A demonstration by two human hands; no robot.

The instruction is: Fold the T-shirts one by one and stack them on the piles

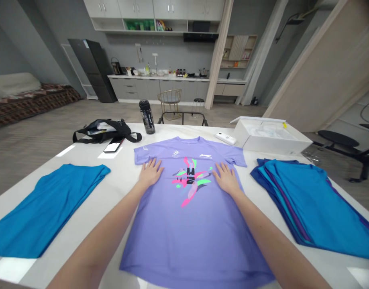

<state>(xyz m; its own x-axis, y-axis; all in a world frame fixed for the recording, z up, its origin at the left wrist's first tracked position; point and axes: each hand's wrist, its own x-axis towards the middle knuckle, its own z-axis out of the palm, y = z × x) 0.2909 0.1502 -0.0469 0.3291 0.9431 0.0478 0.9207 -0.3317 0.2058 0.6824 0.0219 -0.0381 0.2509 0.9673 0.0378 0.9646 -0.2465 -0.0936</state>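
A purple T-shirt (pixel 184 237) with a bright pink, green and black print lies spread out face up on the white table, its collar toward the far side. My left hand (pixel 151 172) rests flat on its left chest side, below the sleeve, fingers spread. On the opposite side my right hand (pixel 227 177) lies flat on the cloth, fingers apart. Neither hand holds anything. A folded blue T-shirt (pixel 51 206) is at the left, and a stack of folded blue and purple shirts (pixel 319 204) sits to the right.
Along the far part of the table (pixel 118 192) are a black bag (pixel 107 129), a phone (pixel 113 145), a dark water bottle (pixel 147 117), a small white device (pixel 225 138) and an open white box (pixel 268 136). A chair (pixel 182 116) stands behind the table.
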